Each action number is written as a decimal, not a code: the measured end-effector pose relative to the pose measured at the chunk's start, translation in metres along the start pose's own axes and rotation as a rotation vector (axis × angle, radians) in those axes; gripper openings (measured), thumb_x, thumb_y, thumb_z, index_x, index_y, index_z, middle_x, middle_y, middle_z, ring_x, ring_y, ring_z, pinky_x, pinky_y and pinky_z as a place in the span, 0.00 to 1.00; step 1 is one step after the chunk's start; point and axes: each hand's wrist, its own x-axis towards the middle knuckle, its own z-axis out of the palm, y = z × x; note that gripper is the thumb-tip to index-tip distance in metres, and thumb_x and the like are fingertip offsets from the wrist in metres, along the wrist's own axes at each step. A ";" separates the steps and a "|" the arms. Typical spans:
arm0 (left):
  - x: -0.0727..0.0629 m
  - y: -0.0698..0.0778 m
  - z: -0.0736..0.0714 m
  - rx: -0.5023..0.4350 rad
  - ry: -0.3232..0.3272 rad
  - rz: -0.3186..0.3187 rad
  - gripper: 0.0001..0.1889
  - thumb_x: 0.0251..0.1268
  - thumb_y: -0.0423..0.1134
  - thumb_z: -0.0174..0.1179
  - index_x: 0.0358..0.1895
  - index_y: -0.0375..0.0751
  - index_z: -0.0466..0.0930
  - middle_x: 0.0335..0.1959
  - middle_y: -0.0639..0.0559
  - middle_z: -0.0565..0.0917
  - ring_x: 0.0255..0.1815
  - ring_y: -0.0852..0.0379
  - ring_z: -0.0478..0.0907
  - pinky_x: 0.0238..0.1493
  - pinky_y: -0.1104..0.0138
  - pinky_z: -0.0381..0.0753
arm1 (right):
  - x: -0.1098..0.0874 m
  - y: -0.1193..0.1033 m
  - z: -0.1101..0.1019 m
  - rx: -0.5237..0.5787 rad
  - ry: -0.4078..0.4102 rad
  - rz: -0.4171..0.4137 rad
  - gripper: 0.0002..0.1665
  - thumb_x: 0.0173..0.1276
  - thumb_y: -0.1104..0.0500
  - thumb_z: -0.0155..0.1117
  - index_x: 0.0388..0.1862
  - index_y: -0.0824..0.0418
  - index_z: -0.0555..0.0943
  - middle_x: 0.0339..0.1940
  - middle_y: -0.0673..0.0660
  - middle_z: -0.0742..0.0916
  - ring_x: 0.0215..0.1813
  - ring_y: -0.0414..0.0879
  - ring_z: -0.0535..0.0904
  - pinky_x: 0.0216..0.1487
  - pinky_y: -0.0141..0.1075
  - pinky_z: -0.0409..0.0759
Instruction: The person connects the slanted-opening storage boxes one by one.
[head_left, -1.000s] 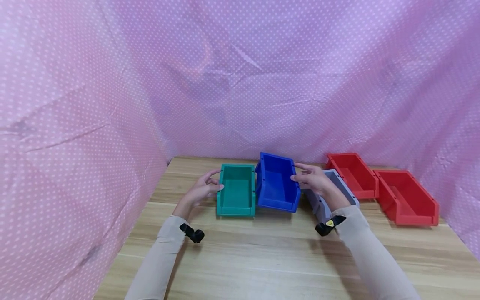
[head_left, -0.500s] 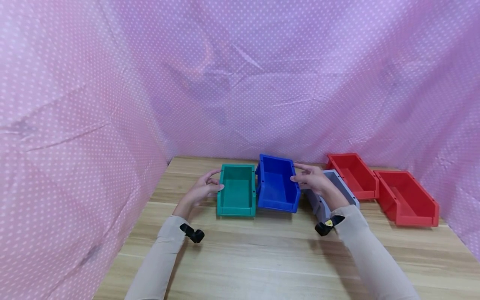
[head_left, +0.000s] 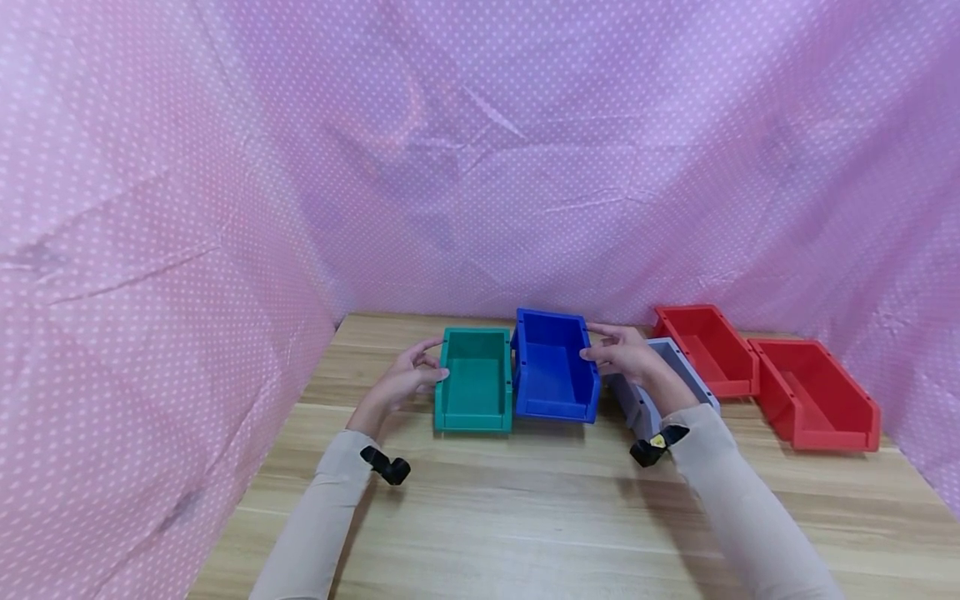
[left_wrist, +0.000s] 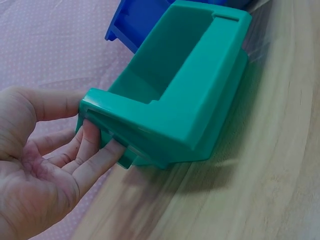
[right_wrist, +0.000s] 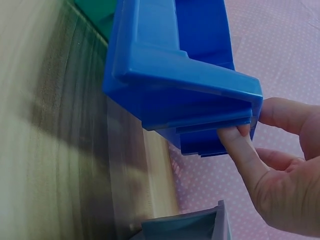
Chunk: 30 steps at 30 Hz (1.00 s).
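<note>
A green open-front storage bin (head_left: 474,380) is gripped at its left side by my left hand (head_left: 405,380). In the left wrist view, the thumb lies at its rim and other fingers press under the ledge on the outer side of the green bin (left_wrist: 200,95). Right beside it, a blue bin (head_left: 555,367) of the same kind is pinched at its right wall by my right hand (head_left: 626,358). The right wrist view shows the blue bin (right_wrist: 170,75) raised off the table and a little tilted. Whether the two bins touch is hard to tell.
A grey bin (head_left: 682,367) lies angled under my right wrist, partly covered by it. Two red bins, a rear one (head_left: 705,350) and a front one (head_left: 817,396), stand farther right. Pink dotted cloth (head_left: 480,167) hangs behind the wooden table (head_left: 495,517).
The blue bin has come slightly lower at its back edge and shifted a touch left, with the right hand following. The left hand and green bin have hardly moved.
</note>
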 end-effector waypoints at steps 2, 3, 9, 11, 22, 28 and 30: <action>0.000 0.001 0.001 -0.008 0.002 0.003 0.37 0.71 0.31 0.61 0.80 0.46 0.58 0.50 0.45 0.73 0.48 0.50 0.78 0.48 0.65 0.84 | 0.001 -0.001 0.000 -0.009 0.002 0.002 0.45 0.71 0.60 0.68 0.82 0.63 0.58 0.56 0.66 0.85 0.63 0.63 0.81 0.63 0.56 0.78; 0.000 0.002 0.001 -0.012 0.005 0.001 0.37 0.71 0.31 0.61 0.80 0.46 0.58 0.50 0.45 0.73 0.47 0.50 0.78 0.47 0.65 0.84 | 0.000 -0.002 0.000 -0.015 -0.002 -0.001 0.45 0.71 0.60 0.68 0.82 0.63 0.58 0.55 0.65 0.85 0.63 0.63 0.81 0.63 0.57 0.79; 0.002 0.001 0.001 -0.008 0.016 -0.005 0.37 0.70 0.30 0.62 0.80 0.46 0.59 0.48 0.48 0.74 0.42 0.58 0.78 0.46 0.65 0.84 | 0.000 -0.006 -0.001 -0.030 0.003 0.007 0.44 0.70 0.61 0.68 0.81 0.62 0.61 0.49 0.60 0.87 0.62 0.63 0.81 0.61 0.56 0.80; 0.002 0.002 0.001 -0.008 0.018 -0.006 0.37 0.70 0.30 0.62 0.80 0.46 0.59 0.47 0.48 0.74 0.42 0.59 0.78 0.47 0.64 0.84 | 0.000 -0.007 -0.001 -0.031 0.002 0.016 0.44 0.70 0.60 0.69 0.81 0.62 0.62 0.49 0.60 0.87 0.63 0.64 0.81 0.61 0.56 0.80; 0.004 0.004 0.004 -0.055 0.008 -0.006 0.38 0.68 0.28 0.63 0.79 0.45 0.60 0.43 0.51 0.72 0.42 0.59 0.78 0.46 0.64 0.86 | -0.002 -0.018 -0.001 -0.026 -0.013 0.039 0.46 0.69 0.57 0.71 0.82 0.60 0.60 0.53 0.64 0.82 0.63 0.66 0.81 0.63 0.56 0.79; 0.004 0.004 0.002 -0.049 0.013 -0.017 0.38 0.68 0.28 0.63 0.79 0.45 0.59 0.43 0.51 0.73 0.42 0.59 0.79 0.47 0.63 0.86 | 0.000 -0.017 0.000 -0.014 -0.019 0.050 0.47 0.69 0.57 0.71 0.82 0.59 0.59 0.53 0.63 0.82 0.64 0.67 0.80 0.63 0.56 0.79; 0.005 0.003 0.001 -0.042 0.008 -0.015 0.38 0.69 0.29 0.63 0.80 0.45 0.59 0.43 0.51 0.73 0.42 0.58 0.79 0.47 0.63 0.86 | 0.001 -0.017 0.000 -0.013 -0.023 0.050 0.47 0.69 0.57 0.71 0.82 0.59 0.59 0.52 0.63 0.82 0.64 0.67 0.79 0.64 0.57 0.78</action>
